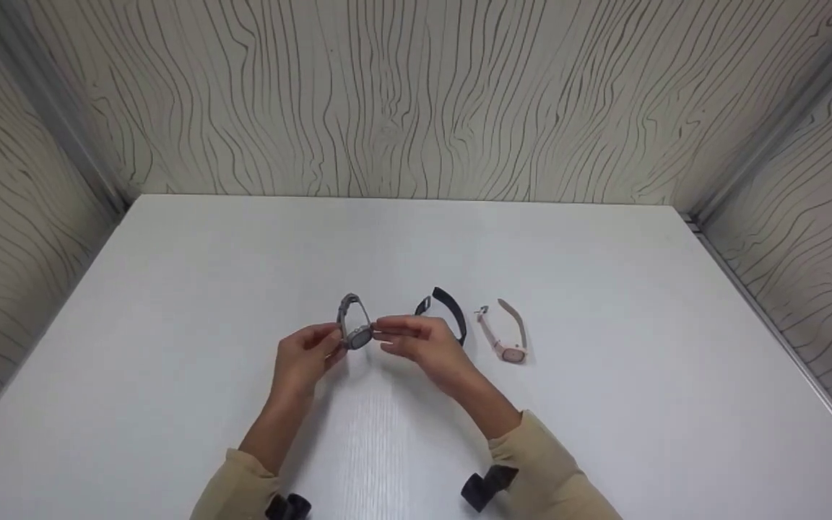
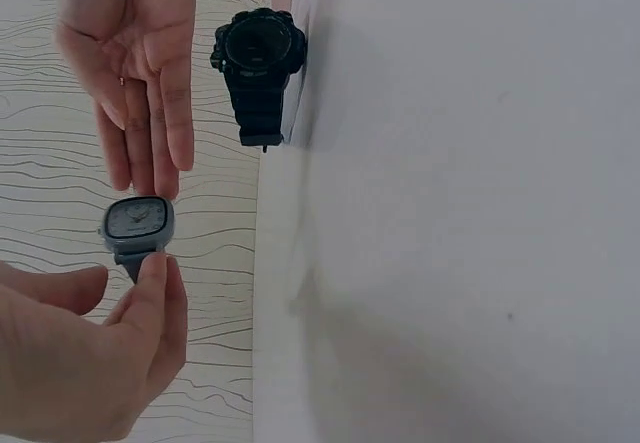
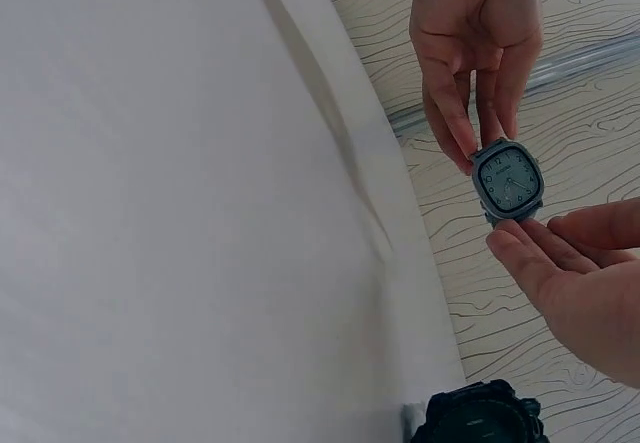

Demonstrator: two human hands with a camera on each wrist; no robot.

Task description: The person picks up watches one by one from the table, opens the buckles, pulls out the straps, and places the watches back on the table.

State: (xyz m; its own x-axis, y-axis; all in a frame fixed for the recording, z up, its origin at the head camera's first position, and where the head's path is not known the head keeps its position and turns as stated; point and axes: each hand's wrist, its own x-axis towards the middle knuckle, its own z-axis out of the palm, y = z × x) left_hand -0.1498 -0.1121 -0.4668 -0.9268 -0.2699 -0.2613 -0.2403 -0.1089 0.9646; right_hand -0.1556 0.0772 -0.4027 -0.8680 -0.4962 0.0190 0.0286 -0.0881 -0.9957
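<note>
A grey wristwatch with a rounded-square dial is held up between the two hands over the table, its strap curving back in a loop. My left hand pinches the strap at one side of the case between thumb and fingers. On the other side, my right hand reaches in with its fingers extended, fingertips right at the watch. In the right wrist view the dial of the grey wristwatch faces the camera, with fingertips at both ends of it.
Beyond the right hand lies a black wristwatch, partly hidden in the head view; its round case shows in the left wrist view. Farther right is a pink wristwatch. A wood-grain-patterned panel backs the white table.
</note>
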